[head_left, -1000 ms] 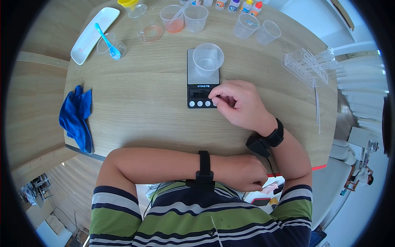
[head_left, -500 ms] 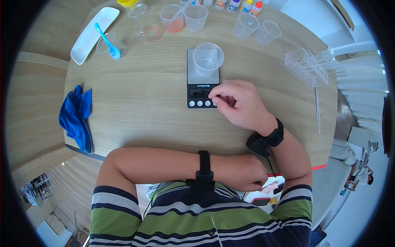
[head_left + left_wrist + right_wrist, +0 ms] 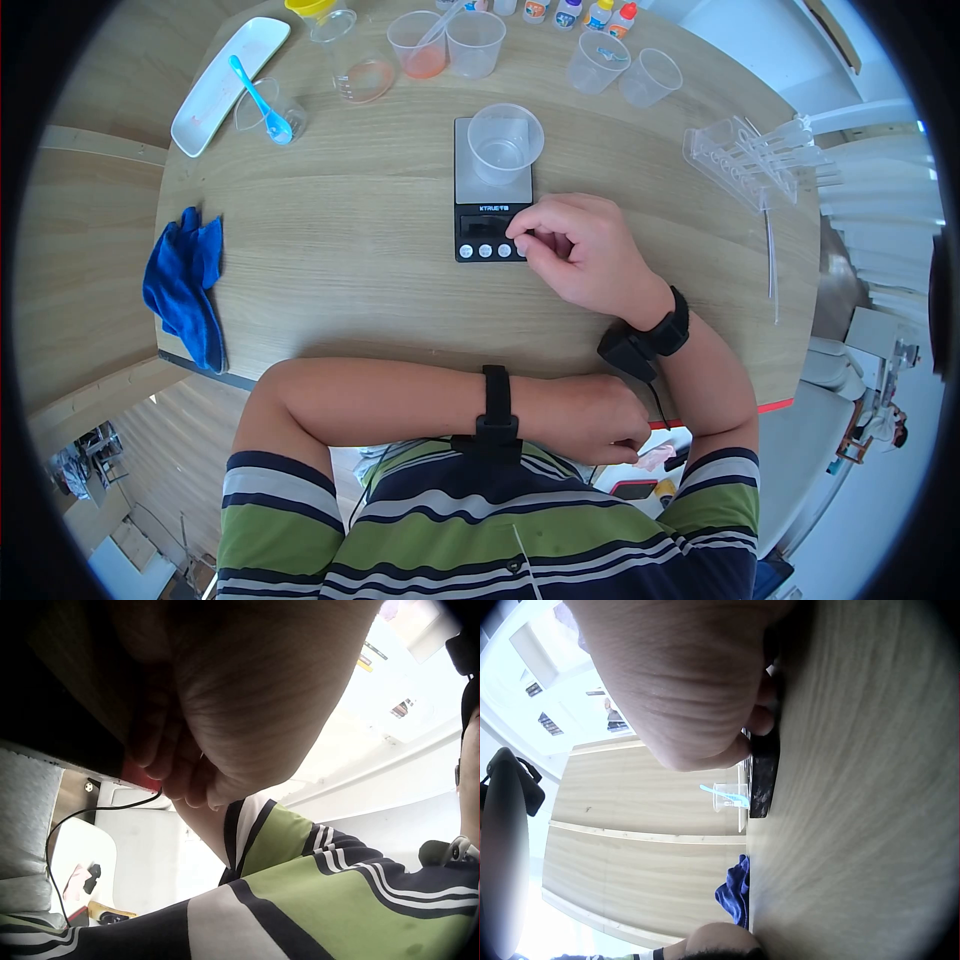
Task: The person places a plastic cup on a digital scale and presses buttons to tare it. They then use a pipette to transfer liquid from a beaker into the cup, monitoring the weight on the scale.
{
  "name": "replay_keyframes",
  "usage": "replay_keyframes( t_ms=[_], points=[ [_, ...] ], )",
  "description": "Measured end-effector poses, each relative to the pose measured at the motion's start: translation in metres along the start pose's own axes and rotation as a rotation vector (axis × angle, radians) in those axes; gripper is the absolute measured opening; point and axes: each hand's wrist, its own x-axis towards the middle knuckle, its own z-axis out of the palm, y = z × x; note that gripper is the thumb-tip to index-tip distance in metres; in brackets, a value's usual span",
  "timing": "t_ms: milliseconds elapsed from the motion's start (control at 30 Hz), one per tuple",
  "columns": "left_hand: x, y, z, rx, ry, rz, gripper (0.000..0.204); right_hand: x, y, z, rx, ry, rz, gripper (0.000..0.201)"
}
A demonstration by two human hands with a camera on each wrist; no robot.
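A clear plastic cup (image 3: 505, 140) stands on the plate of a black digital scale (image 3: 493, 222). My right hand (image 3: 592, 252) rests at the scale's lower right corner, thumb and forefinger bent over its display and rightmost button. In the right wrist view the right hand (image 3: 686, 690) lies against the side of the dark scale (image 3: 763, 780); its fingertips are partly hidden. My left hand (image 3: 597, 418) hangs loosely curled at the table's near edge, holding nothing. The left wrist view shows the left hand (image 3: 240, 697) from the palm side, fingers bent.
Along the back stand a cup with pink liquid (image 3: 425, 62), other clear cups (image 3: 597, 64) and several small bottles (image 3: 568, 14). A white tray (image 3: 225, 90) and a blue spoon (image 3: 262, 100) are back left. A blue cloth (image 3: 187, 290) lies left, a clear rack (image 3: 735, 165) right.
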Motion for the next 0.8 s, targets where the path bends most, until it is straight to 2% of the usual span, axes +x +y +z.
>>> replay_keyframes(
  t_ms=[800],
  points=[
    [-0.0001,0.0003,-0.0008,0.013,-0.001,0.002,0.014,0.0000,-0.0011,0.0002,0.014,0.008,0.010,0.012]
  ],
)
